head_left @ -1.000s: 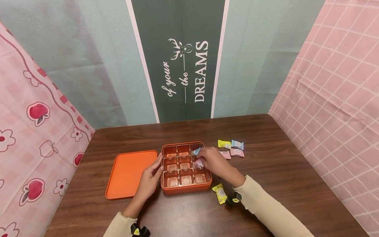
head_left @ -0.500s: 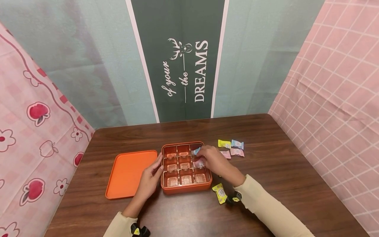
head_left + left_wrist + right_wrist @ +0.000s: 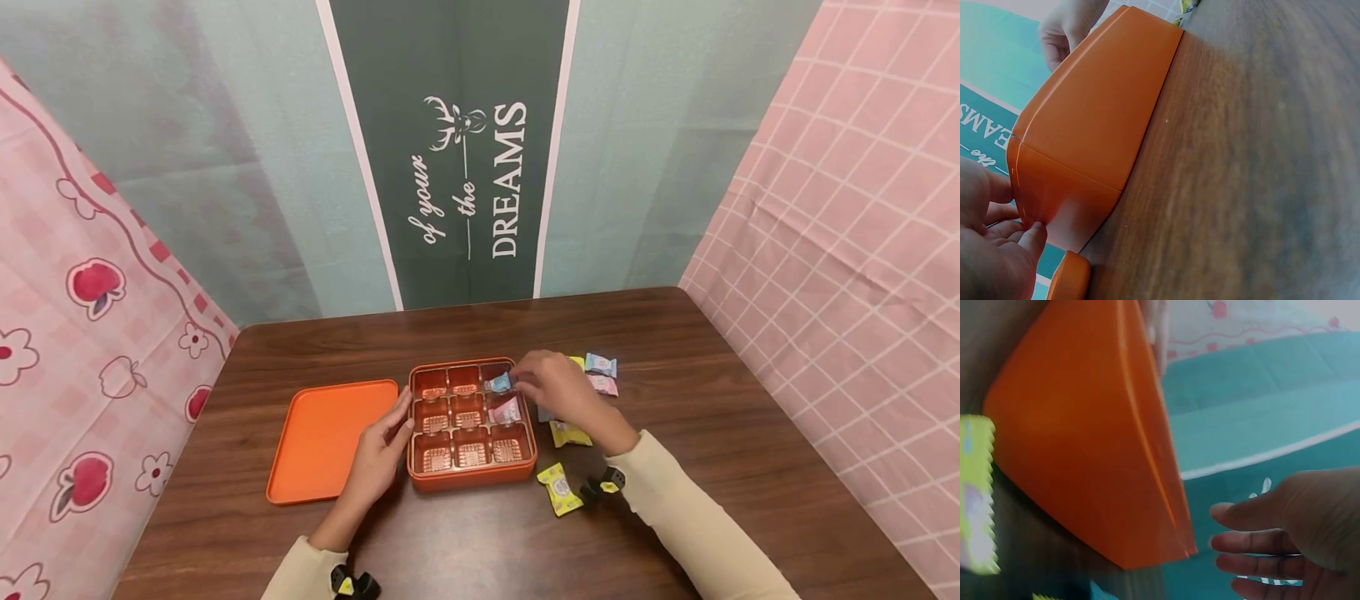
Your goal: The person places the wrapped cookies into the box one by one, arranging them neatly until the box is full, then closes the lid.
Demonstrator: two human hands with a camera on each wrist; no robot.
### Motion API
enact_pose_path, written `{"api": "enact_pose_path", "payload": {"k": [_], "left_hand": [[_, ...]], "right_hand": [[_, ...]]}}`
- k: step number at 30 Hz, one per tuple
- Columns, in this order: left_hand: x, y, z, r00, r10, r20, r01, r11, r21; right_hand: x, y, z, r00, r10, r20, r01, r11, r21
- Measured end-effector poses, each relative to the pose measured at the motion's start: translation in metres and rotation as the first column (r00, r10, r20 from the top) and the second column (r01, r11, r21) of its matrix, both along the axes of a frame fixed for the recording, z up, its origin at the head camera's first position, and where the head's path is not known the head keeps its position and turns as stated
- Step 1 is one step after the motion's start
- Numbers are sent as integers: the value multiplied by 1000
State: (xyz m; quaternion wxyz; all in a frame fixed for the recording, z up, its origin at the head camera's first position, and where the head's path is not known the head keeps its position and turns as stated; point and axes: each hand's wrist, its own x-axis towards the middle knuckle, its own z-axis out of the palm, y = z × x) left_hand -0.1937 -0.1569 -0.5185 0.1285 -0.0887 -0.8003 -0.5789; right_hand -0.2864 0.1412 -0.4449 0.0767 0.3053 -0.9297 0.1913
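At the right of the box [image 3: 474, 480], our right hand [image 3: 562, 388] has just let go of the pink candy [image 3: 506, 411], fingers parted and holding nothing. That candy lies in the middle right compartment and the blue candy [image 3: 498, 382] in the far right one, so two compartments now hold one each. Our left hand [image 3: 379, 457] touches the box's left wall with relaxed fingers, gripping nothing, beside the lid [image 3: 330, 442]. More candies [image 3: 602, 364] lie further right, a yellow candy [image 3: 559, 490] nearest us.
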Motion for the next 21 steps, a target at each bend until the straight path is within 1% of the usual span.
{"api": "enact_pose_path", "payload": {"k": [2, 6, 8, 9, 11, 14, 17, 19, 21], "left_hand": [[2, 1, 4, 1000, -1, -1, 1, 1000, 14], [10, 6, 22, 1000, -3, -10, 3, 1000, 4], [13, 7, 29, 1000, -8, -17, 7, 1000, -7], [13, 7, 30, 1000, -8, -18, 8, 1000, -8], [12, 7, 26, 1000, -9, -16, 9, 1000, -5], [6, 4, 14, 1000, -2, -2, 2, 1000, 6], [2, -1, 2, 1000, -3, -8, 3, 1000, -3], [0, -2, -2, 1000, -10, -14, 10, 1000, 1], [0, -3, -3, 1000, -18, -16, 18, 1000, 3]], "right_hand": [[-4, 5, 1, 1000, -13, 20, 13, 1000, -18], [-12, 16, 2, 997, -18, 69, 24, 997, -79], [-16, 21, 2, 997, -11, 83, 20, 994, -109], [-17, 23, 2, 996, -8, 84, 18, 993, -116], [-19, 27, 1, 997, -4, 83, 15, 992, -128], [-23, 32, 1, 997, -7, 79, 18, 991, -134], [-26, 38, 0, 996, -20, 82, 30, 991, -128], [-29, 43, 0, 995, -30, 100, 43, 990, -132], [-30, 47, 0, 991, -38, 125, 57, 988, -147]]}}
